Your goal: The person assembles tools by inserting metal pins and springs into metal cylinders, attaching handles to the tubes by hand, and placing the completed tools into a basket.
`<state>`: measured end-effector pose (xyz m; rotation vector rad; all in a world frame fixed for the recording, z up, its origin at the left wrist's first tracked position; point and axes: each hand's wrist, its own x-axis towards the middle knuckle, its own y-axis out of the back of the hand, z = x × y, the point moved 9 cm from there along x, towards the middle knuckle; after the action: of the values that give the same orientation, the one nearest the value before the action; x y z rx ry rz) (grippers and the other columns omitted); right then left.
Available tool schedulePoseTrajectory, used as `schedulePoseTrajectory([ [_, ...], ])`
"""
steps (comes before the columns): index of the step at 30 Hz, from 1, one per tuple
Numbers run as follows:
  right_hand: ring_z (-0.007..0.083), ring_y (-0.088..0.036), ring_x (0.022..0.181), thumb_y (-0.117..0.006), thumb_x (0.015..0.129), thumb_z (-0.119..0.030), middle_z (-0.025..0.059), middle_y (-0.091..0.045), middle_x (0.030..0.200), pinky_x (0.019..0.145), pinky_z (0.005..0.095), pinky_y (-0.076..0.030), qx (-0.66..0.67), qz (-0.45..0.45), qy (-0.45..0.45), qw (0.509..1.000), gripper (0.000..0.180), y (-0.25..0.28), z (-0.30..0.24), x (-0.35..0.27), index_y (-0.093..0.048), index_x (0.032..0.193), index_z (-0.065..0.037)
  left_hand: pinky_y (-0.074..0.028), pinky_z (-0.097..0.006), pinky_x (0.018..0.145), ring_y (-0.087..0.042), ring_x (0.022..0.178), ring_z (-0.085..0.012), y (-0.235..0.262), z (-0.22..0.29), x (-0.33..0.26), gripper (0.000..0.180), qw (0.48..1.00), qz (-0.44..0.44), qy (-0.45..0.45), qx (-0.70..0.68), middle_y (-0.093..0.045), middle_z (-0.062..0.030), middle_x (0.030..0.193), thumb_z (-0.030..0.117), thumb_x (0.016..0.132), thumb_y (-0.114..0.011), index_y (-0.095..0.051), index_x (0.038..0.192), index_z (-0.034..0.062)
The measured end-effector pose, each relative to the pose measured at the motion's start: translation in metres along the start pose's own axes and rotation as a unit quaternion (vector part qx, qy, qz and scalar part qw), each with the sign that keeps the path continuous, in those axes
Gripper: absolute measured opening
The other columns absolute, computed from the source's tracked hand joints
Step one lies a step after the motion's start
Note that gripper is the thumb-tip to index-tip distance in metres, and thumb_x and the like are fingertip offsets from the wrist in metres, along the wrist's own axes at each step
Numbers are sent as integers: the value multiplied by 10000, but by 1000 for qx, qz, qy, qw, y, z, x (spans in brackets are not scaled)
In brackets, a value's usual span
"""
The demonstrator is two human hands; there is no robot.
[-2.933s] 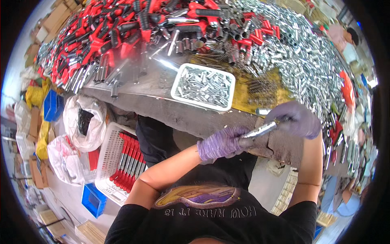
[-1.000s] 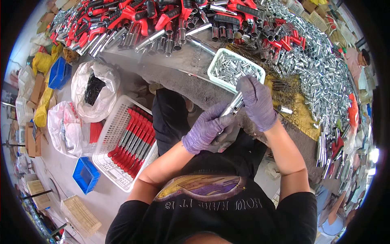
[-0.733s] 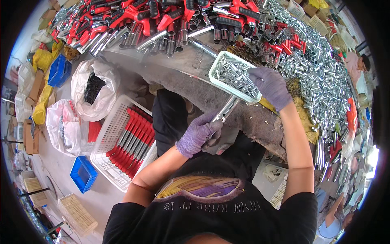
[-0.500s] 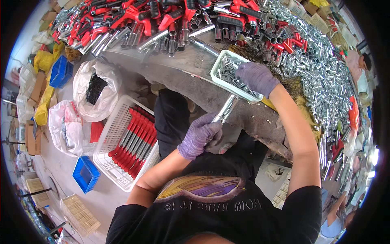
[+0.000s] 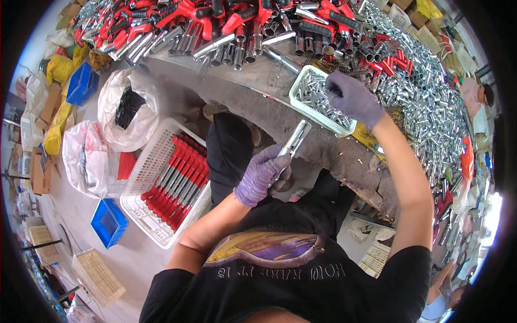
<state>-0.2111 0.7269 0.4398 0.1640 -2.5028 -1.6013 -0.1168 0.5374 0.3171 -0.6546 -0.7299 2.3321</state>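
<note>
My left hand (image 5: 263, 173), in a purple knit glove, is closed around a shiny chrome tube (image 5: 295, 139) that slants up and away in front of my lap. My right hand (image 5: 354, 98), gloved alike, hovers at the right side of a pale green tray (image 5: 301, 107) on the bench edge. Its fingers are curled together, and whatever they hold is hidden. Small silver metal pins (image 5: 316, 92) fill the tray in a loose heap.
Red-and-black handled tools with chrome tubes (image 5: 231, 21) pile along the far bench (image 5: 237, 89). Loose metal pieces (image 5: 425, 102) spread to the right. On my left stand a white crate (image 5: 134, 188) of red-handled tools, white sacks (image 5: 110, 132) and blue bins (image 5: 109, 223).
My right hand has lifted off the pins in the tray, and its fingers have curled in. My left hand keeps the chrome tube in nearly the same place. The view has shifted slightly.
</note>
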Motion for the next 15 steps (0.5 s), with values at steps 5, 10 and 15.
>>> schedulePoseTrajectory([
  [5,278,-619,788,-619,809,-169,130,-638,943,733,357,-506,172,-6,-20,985,188,-6,-69,-58,-637,967,-69,-306,-193,354,-459,429,-78,-5,4,0,330,1000,-5,-22,19,-563,-39,658,267,883,-597,-554,1120,40],
  [10,263,-620,794,-638,783,-199,102,-628,893,687,362,-504,-62,37,133,988,164,-25,-101,-82,-652,915,-102,-312,-188,365,-460,441,-68,-12,-2,5,356,998,-9,-9,61,-558,-40,659,271,870,-607,-555,1124,27],
  [15,234,-594,739,-570,767,-190,82,-582,817,583,366,-480,-237,66,185,951,191,-33,-114,-94,-617,890,-51,-331,-191,428,-437,488,-43,-18,-6,2,336,997,14,15,77,-531,-4,677,211,895,-597,-545,1165,18],
])
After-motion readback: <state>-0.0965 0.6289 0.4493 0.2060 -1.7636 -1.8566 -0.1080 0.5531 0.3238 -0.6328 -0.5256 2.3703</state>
